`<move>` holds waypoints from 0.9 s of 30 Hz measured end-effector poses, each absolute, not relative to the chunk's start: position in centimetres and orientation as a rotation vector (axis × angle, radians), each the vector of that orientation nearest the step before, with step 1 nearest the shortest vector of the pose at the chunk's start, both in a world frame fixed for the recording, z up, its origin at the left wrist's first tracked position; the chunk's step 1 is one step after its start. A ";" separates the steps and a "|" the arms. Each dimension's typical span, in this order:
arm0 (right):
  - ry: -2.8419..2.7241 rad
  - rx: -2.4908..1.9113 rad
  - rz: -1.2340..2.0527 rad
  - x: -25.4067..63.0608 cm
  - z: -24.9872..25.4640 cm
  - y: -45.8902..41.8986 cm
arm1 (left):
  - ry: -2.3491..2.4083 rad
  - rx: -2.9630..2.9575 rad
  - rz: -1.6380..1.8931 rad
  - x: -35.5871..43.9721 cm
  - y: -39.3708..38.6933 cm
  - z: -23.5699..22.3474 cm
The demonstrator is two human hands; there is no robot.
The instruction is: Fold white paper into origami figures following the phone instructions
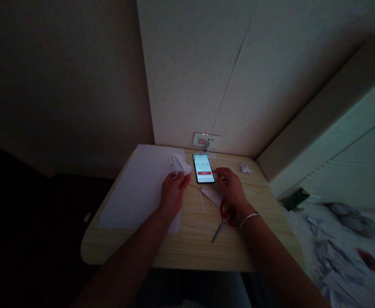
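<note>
My left hand point(173, 189) is closed on a piece of folded white paper point(180, 163), pinched between thumb and fingers above a stack of white sheets point(132, 188). My right hand point(230, 184) rests beside the right edge of a lit phone point(203, 169), its fingers bent loosely and its thumb apart, with nothing visible in them. The phone screen shows a timer and a red button. Below the right palm lie a white paper piece point(211, 195) and scissors with red handles point(225, 223), partly covered by the wrist.
A thin paper strip point(203, 204) lies on the wooden table point(203, 252). A small folded paper piece point(244, 167) sits at the back right. On the wall behind is a power socket point(206, 140). To the right, several blurred items lie on a pale surface.
</note>
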State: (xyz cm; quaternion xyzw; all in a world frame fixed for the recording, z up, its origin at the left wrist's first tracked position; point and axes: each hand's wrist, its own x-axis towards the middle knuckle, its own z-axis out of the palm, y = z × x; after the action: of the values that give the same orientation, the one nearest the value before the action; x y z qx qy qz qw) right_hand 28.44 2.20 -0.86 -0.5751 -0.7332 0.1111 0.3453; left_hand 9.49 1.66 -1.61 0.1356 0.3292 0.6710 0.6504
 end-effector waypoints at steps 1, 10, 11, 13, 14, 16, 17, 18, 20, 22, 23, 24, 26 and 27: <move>-1.879 -1.440 0.311 28.1 -0.7 1.8 | 0.742 0.330 1.492 9.6 1.5 -1.5; -2.004 -1.148 0.345 26.2 -0.5 -0.8 | 0.751 0.540 1.196 10.3 0.6 -1.3; -2.015 -1.164 0.321 26.2 -0.7 -0.8 | 0.752 0.551 1.183 10.4 0.5 -1.3; -2.021 -1.193 0.291 26.4 -0.9 -0.7 | 0.753 0.577 1.163 10.5 0.5 -1.4; -2.019 -1.203 0.285 26.4 -1.0 -0.6 | 0.755 0.590 1.157 10.5 0.4 -1.4; -1.996 -1.222 0.286 26.4 -1.2 -0.5 | 0.764 0.620 1.162 10.6 0.4 -1.5; -1.964 -1.234 0.287 26.3 -1.3 -0.4 | 0.773 0.640 1.178 10.6 0.4 -1.6; -1.923 -1.249 0.291 26.3 -1.4 -0.3 | 0.787 0.666 1.206 10.7 0.4 -1.6; -1.831 -1.279 0.307 26.2 -1.4 -0.2 | 0.816 0.730 1.278 10.8 0.3 -1.6; -1.764 -1.289 0.338 26.2 -1.3 -0.1 | 0.831 0.789 1.321 10.8 0.3 -1.5; -1.749 -1.284 0.360 26.2 -1.2 0.0 | 0.834 0.815 1.324 10.9 0.2 -1.5; -1.742 -1.273 0.385 26.2 -1.2 0.0 | 0.838 0.840 1.316 11.0 0.2 -1.4; -1.752 -1.225 0.446 26.2 -1.0 -0.1 | 0.856 0.885 1.297 11.1 0.2 -1.4; -1.764 -1.196 0.476 26.2 -0.9 -0.2 | 0.872 0.898 1.297 11.1 0.2 -1.4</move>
State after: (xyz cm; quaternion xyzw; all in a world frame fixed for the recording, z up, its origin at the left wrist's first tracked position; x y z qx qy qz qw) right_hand 26.23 -0.20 -0.89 -0.4862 -0.7167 0.1936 0.4609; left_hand 11.09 0.21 -1.40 0.3908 0.3792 0.5643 0.6206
